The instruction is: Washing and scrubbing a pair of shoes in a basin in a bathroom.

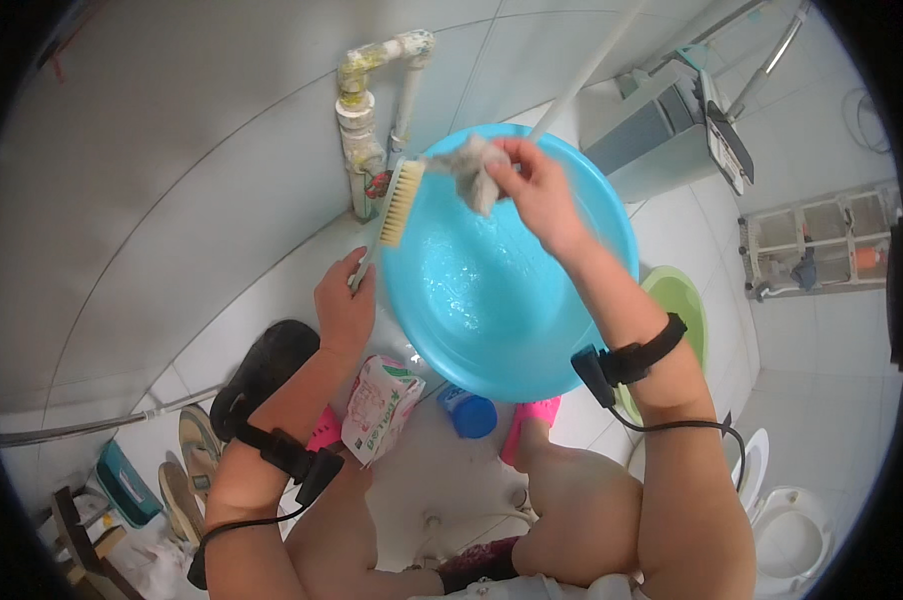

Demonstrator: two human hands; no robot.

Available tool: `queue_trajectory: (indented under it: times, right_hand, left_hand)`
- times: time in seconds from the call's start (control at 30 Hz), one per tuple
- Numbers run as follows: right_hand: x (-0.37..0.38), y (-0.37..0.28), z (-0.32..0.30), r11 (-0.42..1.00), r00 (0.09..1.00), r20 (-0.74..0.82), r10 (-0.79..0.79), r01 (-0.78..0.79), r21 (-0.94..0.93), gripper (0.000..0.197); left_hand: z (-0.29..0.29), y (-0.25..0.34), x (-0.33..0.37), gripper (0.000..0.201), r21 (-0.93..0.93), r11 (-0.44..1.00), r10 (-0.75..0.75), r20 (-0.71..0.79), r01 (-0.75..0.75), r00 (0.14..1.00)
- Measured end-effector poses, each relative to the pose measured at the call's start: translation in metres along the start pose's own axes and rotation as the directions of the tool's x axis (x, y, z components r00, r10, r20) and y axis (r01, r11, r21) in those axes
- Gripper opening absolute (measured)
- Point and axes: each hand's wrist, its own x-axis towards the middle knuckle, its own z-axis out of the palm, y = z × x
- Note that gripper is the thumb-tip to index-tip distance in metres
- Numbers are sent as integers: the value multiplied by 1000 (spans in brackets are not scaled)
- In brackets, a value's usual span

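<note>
My left hand (346,308) is closed round the thin pale handle of a scrub brush (402,205). The brush points up at the left rim of a large light-blue basin (512,372), its cream bristles turned to the right. Above the far part of the basin, my right hand (538,192) pinches a crumpled, small greyish-white cloth (480,176). Its exact kind is not clear. One end of the cloth stretches left toward the tip of the brush, slightly blurred; whether they touch I cannot tell. Shiny water lies in the bottom of the basin.
White pipes (360,130) rise by the wall, left of the basin. A green basin (678,310) stands to the right. Near my pink slippers (528,420) are a printed packet (382,408) and a blue-lidded tub (472,414). Shoes (182,500) lie at the lower left.
</note>
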Motion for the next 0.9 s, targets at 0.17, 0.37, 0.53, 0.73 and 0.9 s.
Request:
queue_trajectory:
  times: [0.17,0.37,0.53,0.73,0.9]
  right_hand:
    - [-72,91,-72,790,908,51,417,-334,-513,29]
    - [-162,101,-151,589,898,-123,421,-374,-716,29]
    - [-242,109,-156,625,804,-504,316,-576,-526,25]
    - [-260,120,-133,792,731,-621,283,-543,-279,22]
    - [-273,117,-141,887,700,-690,186,-422,-189,22]
  left_hand:
    - [23,-25,-1,41,175,984,29,58,-39,998]
    - [28,11,5,54,49,988,-157,326,149,932]
    - [24,75,-9,52,51,952,-302,335,303,892]
    - [-3,127,-8,49,187,957,-264,259,220,929]
    - [-5,173,-18,46,218,972,-145,272,85,951]
